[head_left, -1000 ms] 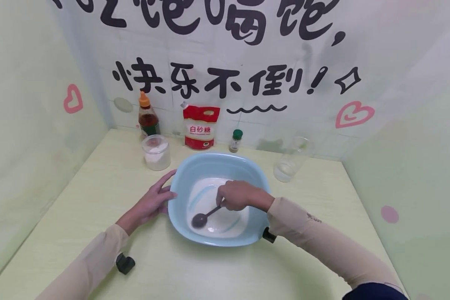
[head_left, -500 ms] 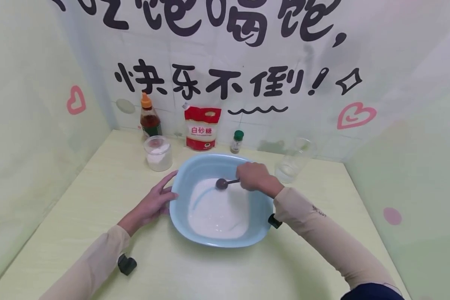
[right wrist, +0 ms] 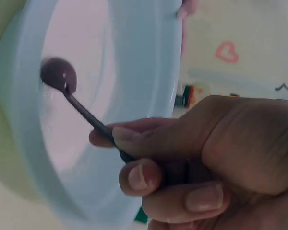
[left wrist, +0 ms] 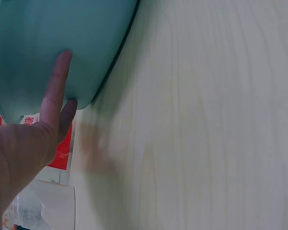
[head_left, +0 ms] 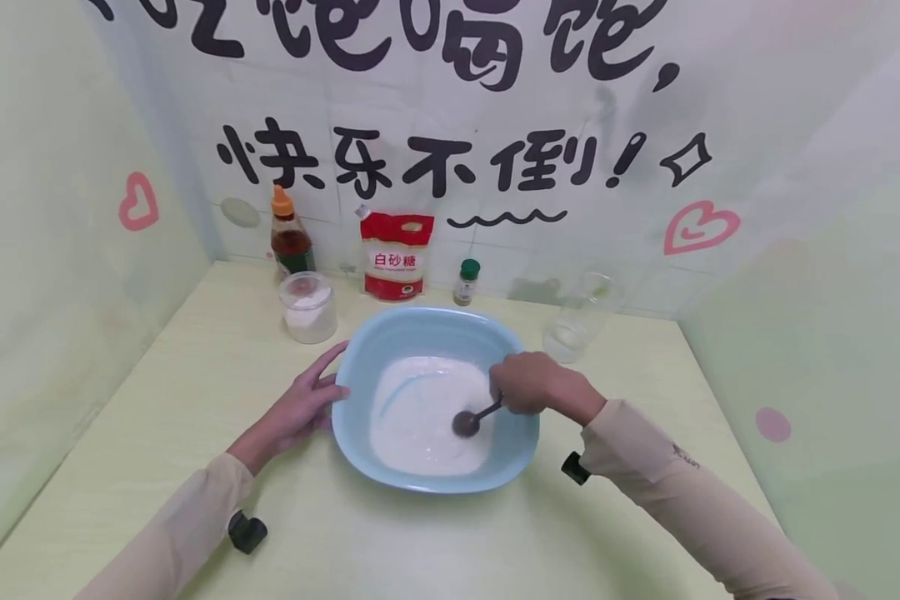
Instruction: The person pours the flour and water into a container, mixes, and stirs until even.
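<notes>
A pale blue plastic basin (head_left: 437, 483) stands mid-table with a glossy white layer (head_left: 412, 429) over its bottom; a curved blue streak shows through it. My right hand (head_left: 528, 382) grips the handle of a dark brown spoon (right wrist: 89, 116), fingers curled round it, at the basin's right side. The round bowl of the spoon (head_left: 466, 423) is down at the white layer's right part. On the left, my left hand (head_left: 307, 404) touches the basin's outer wall with straight fingers (left wrist: 55, 93), its thumb at the rim.
Along the back stand a sauce bottle with an orange cap (head_left: 291, 242), a clear jar of white powder (head_left: 309, 312), a red and white sugar bag (head_left: 395, 254), a small green-capped bottle (head_left: 467, 282) and a clear jug (head_left: 573, 329). A printed cloth wall rises behind them.
The spoon has swept from the basin's lower left up to the far side, then round to the right, the right hand moving with it. The left hand stays against the basin.
</notes>
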Action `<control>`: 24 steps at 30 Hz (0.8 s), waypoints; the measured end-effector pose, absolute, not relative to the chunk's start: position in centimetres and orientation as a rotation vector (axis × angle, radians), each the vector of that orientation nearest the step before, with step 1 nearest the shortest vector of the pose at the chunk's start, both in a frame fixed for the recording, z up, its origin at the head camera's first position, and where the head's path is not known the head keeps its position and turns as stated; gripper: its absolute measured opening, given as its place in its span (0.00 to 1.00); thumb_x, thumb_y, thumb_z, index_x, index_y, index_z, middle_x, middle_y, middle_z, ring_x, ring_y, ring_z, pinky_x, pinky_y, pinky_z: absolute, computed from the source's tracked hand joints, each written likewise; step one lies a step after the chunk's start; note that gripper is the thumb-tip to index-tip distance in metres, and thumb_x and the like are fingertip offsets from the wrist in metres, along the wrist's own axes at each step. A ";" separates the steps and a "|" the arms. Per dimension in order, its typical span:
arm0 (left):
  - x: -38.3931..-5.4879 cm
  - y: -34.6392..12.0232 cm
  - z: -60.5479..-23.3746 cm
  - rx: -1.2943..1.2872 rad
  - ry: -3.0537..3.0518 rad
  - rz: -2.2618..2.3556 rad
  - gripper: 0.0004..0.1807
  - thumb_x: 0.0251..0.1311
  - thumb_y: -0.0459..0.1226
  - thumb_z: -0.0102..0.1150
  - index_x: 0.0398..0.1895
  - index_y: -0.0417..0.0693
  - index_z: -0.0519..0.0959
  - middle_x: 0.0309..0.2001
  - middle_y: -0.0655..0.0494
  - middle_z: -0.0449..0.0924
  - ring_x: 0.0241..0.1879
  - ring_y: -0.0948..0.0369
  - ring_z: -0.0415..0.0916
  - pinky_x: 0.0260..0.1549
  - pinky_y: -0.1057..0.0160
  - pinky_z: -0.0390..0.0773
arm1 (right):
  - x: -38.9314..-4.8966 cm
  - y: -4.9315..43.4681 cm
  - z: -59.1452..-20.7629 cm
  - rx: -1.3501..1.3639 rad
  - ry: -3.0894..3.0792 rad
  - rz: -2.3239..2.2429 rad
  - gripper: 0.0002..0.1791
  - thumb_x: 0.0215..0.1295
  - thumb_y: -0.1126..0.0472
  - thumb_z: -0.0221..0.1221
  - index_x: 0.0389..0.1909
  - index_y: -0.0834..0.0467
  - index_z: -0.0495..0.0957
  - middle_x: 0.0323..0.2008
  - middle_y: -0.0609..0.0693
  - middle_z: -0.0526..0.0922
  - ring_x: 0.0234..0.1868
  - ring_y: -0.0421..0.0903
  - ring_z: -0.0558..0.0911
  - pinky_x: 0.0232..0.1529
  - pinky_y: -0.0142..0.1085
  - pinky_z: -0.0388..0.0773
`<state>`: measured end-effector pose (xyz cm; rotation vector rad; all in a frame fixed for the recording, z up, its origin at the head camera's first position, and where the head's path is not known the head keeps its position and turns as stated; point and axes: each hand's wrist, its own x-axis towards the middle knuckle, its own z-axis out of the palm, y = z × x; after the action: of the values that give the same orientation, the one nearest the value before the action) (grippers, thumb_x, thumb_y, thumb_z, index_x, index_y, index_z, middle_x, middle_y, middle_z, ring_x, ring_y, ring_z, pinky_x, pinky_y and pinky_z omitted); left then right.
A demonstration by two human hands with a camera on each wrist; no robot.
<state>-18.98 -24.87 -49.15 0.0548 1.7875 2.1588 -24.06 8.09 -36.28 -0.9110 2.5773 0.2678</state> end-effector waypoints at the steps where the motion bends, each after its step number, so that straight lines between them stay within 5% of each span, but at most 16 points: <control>1: -19.0 -24.9 -49.2 0.055 1.788 2.162 0.45 0.67 0.30 0.52 0.80 0.67 0.45 0.74 0.29 0.55 0.46 0.52 0.85 0.40 0.43 0.86 | -23.8 7.6 -36.4 -0.938 2.543 0.239 0.05 0.62 0.66 0.63 0.31 0.53 0.84 0.28 0.47 0.80 0.30 0.45 0.74 0.29 0.34 0.75; 15: -19.1 -24.9 -49.4 0.051 1.794 2.155 0.45 0.67 0.30 0.51 0.80 0.68 0.45 0.75 0.31 0.55 0.51 0.47 0.83 0.40 0.44 0.87 | -25.6 0.9 -38.3 -1.017 2.631 0.111 0.09 0.64 0.63 0.64 0.43 0.51 0.84 0.35 0.46 0.83 0.34 0.44 0.76 0.36 0.33 0.75; 24: -19.1 -25.1 -49.3 0.034 1.825 2.124 0.45 0.67 0.32 0.53 0.80 0.70 0.45 0.76 0.34 0.55 0.55 0.43 0.80 0.41 0.41 0.86 | -27.8 3.8 -37.0 -0.842 2.763 0.435 0.02 0.64 0.63 0.60 0.35 0.56 0.80 0.24 0.49 0.76 0.26 0.47 0.74 0.21 0.34 0.68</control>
<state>-19.14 -25.11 -49.32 0.0344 1.8248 2.1238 -27.76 3.83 -37.04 -0.8415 2.7625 0.4352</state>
